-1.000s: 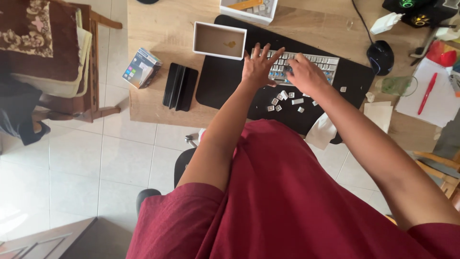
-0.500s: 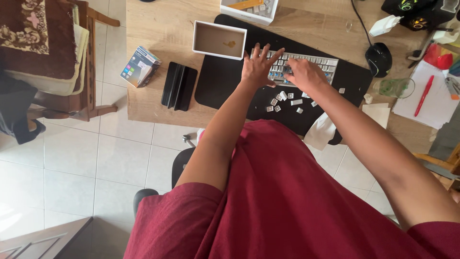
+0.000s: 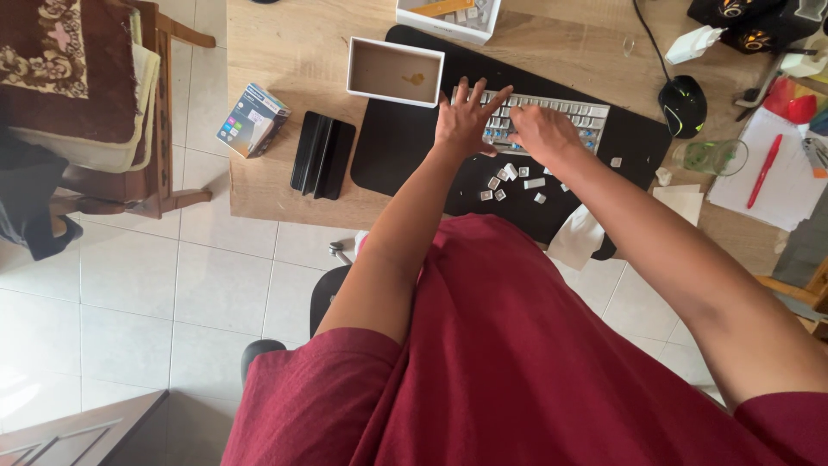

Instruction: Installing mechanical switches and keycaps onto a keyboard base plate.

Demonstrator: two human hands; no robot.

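Looking down over a dark red shirt (image 3: 517, 362) at both hands working on a pale keyboard (image 3: 552, 116) lying on a black desk mat (image 3: 405, 147) on the wooden table (image 3: 293, 52). Left hand (image 3: 464, 121) resting flat on the keyboard's left end, fingers (image 3: 496, 97) spread wide and pointing away. Right hand (image 3: 542, 136) hovering over the keyboard's near edge, knuckles up, fingers curled under and hidden, so no telling whether pinching anything or not. Loose keycaps (image 3: 511, 177) lying scattered on the mat just in front of both hands, a few more strays sitting off to the right. Open white box (image 3: 395, 71) sitting at the mat's far left corner, just beside the left hand, a small yellowish mark showing on its brown inside. Black stand (image 3: 323, 155) lying left of the mat, a small colourful carton (image 3: 252, 121) sitting beyond that near the table edge. Black mouse (image 3: 683, 105) resting at the mat's right end, a clear glass (image 3: 711, 158) just beside it, a red pen (image 3: 764, 171) lying on white paper (image 3: 776, 185) farther right. White cloth (image 3: 576, 237) hanging over the near edge of the table.
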